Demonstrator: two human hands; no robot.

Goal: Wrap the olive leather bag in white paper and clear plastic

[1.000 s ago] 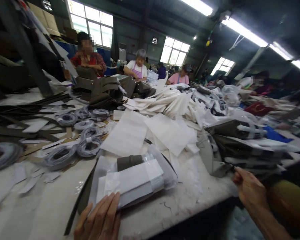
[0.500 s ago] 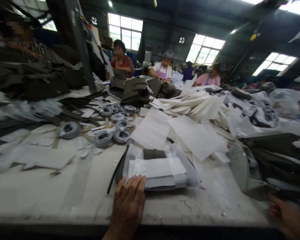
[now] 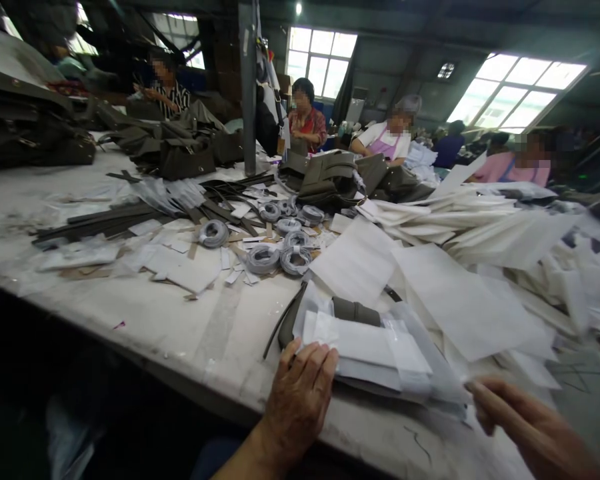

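My left hand [image 3: 299,393] lies flat with fingers stretched out on the near end of a clear plastic bag [image 3: 380,347] that holds white sheets and an olive-green bag with a rolled handle [image 3: 356,311]. My right hand [image 3: 523,420] hovers at the bag's right end, blurred by motion, fingers pointing left toward the plastic edge; nothing shows in it. The bag rests flat near the front edge of the white table [image 3: 180,320].
Loose white sheets [image 3: 460,300] and a heap of white pouches [image 3: 480,220] spread to the right. Several grey coils [image 3: 280,257], dark straps [image 3: 105,220] and paper scraps lie left of centre. Olive bags [image 3: 330,177] are piled behind. Other people work at the far side.
The view has swung left. My right hand has come in from the right edge to the bag's right end. My left hand stays pressed on the bag.
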